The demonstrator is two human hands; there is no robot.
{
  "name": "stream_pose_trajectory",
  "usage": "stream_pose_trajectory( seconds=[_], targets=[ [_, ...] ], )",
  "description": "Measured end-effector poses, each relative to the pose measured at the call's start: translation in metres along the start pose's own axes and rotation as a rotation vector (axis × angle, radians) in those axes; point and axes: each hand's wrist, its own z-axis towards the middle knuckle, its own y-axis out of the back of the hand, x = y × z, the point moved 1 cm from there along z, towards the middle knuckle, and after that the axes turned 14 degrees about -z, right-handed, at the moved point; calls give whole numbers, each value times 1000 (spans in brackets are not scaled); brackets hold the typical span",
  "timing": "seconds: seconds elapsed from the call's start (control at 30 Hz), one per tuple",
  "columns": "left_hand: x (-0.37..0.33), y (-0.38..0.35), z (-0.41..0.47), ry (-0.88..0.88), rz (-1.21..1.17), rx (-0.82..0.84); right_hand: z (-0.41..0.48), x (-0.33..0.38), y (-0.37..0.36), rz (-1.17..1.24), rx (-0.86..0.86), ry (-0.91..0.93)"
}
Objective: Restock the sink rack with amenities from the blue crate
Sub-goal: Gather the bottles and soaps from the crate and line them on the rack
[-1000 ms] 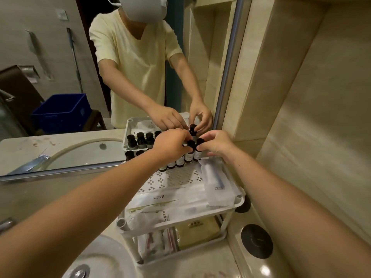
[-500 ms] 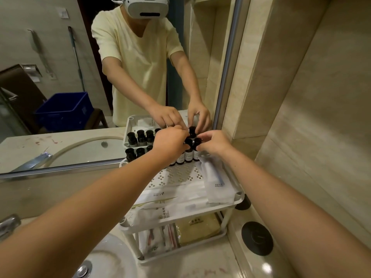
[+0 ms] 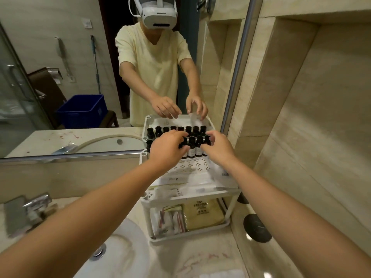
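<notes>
A single wide-angle camera is riding on the person's head, looking forward and down and facing the mirror [image 3: 60, 57] and the wall [image 3: 301, 137] to its right. It is hanging close over the desk [image 3: 200, 257], taking in the rack [image 3: 210, 195] near mid-frame from above and in front. The mirror is throwing back a second, opposite look at that same rack.

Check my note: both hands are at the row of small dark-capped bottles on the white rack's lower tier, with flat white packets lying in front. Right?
One slip. The head view shows the small dark-capped bottles on the white rack's top tier, not the lower. Otherwise right: left hand and right hand are at that row, flat white packets lying in front.
</notes>
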Motion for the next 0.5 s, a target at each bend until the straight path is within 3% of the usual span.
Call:
stream_pose_trajectory(
  seconds=[0.33,0.5],
  targets=[
    [38,61,-97,234,-52,-50,-74,71,-29,-388,179,210],
    [56,101,-150,325,-15,-42,-113,114,-48,-552,176,347]
  ],
)
